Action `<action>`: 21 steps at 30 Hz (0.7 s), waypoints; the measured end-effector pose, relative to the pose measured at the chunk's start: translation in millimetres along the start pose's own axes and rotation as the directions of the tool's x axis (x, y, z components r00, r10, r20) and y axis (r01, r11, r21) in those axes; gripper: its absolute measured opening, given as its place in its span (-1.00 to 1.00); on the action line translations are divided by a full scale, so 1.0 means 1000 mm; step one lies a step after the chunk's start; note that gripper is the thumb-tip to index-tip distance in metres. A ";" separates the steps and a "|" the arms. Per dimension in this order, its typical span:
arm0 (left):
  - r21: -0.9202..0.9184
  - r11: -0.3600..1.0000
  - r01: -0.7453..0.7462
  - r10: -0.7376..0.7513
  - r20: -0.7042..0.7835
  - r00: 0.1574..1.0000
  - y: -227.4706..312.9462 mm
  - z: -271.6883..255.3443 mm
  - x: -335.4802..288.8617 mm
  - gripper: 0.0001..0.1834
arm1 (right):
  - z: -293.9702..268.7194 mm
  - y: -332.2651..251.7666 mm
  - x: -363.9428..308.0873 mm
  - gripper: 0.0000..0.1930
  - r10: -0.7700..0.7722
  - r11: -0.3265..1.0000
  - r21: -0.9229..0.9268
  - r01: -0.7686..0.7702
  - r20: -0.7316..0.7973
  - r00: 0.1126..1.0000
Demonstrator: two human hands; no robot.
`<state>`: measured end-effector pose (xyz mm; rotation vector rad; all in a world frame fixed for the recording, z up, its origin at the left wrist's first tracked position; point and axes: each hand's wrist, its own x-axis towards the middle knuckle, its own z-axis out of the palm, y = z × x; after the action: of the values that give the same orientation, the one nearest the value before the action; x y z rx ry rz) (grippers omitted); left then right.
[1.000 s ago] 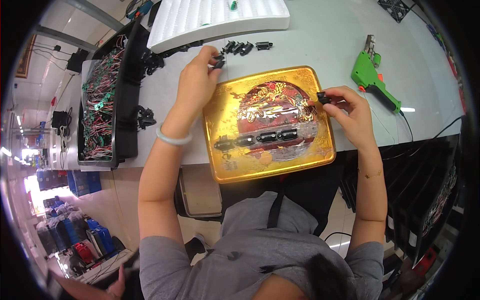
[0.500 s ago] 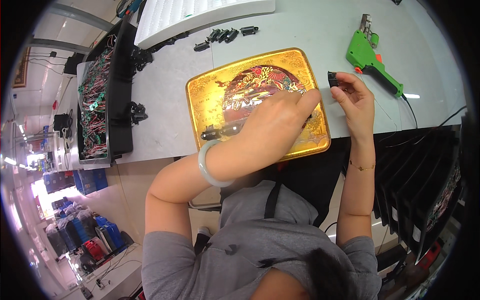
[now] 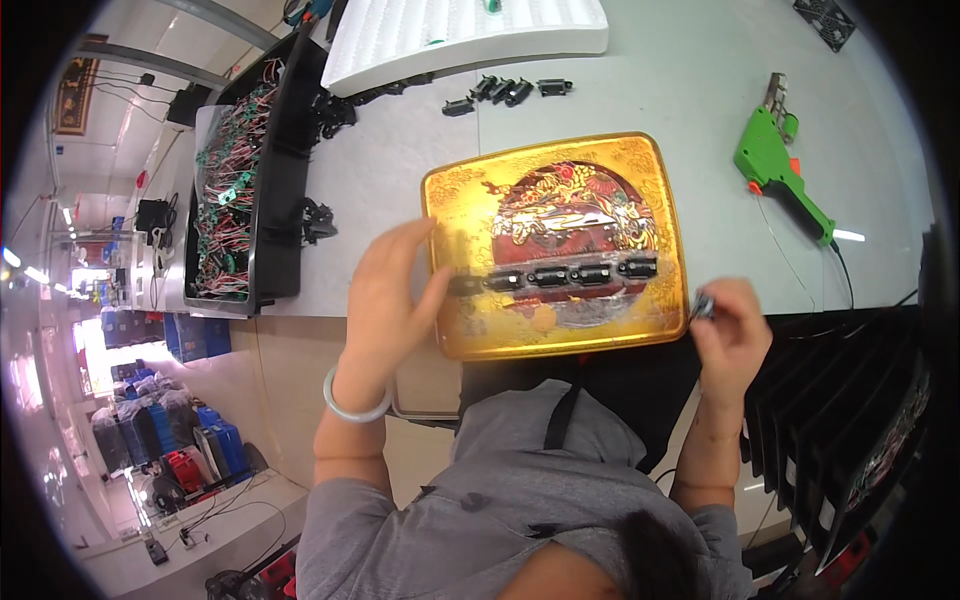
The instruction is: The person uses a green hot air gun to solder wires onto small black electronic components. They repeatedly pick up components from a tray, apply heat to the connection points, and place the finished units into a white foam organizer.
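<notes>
A golden tin lid (image 3: 455, 205) with a colourful round picture lies on the table's front edge, partly over my lap. Across its lower half runs a row of several small black plastic parts (image 3: 548, 277). My left hand (image 3: 388, 295) is at the lid's left edge, thumb and fingers apart, with nothing seen in its grasp. Beside the thumb, the row's left end looks blurred. Just off the lid's lower right corner, my right hand (image 3: 735, 335) pinches a small black part (image 3: 703, 306), smeared by motion.
A green hot glue gun (image 3: 770, 150) lies at the right with its cord. More black parts (image 3: 518, 92) sit behind the lid, near a white foam tray (image 3: 470, 40). At the left stands a black bin (image 3: 275, 200) of wired green boards. Black racks (image 3: 830, 430) stand at right.
My left hand has moved from over the lid to its left edge and opened, uncovering the row. My right hand has come down nearer me, still pinching the black part. The view has shifted.
</notes>
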<state>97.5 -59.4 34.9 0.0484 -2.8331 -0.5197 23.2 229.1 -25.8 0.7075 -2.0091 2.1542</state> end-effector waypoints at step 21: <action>0.074 0.986 -0.151 0.160 -0.143 0.977 -0.092 0.041 0.121 -0.80 | 0.052 -0.024 0.017 -0.77 0.182 0.941 -0.316 -0.121 0.170 0.968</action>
<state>-30.7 -140.6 -4.2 -0.1172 -2.6785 -0.3770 31.0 177.9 3.4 0.7656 -2.5026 1.8438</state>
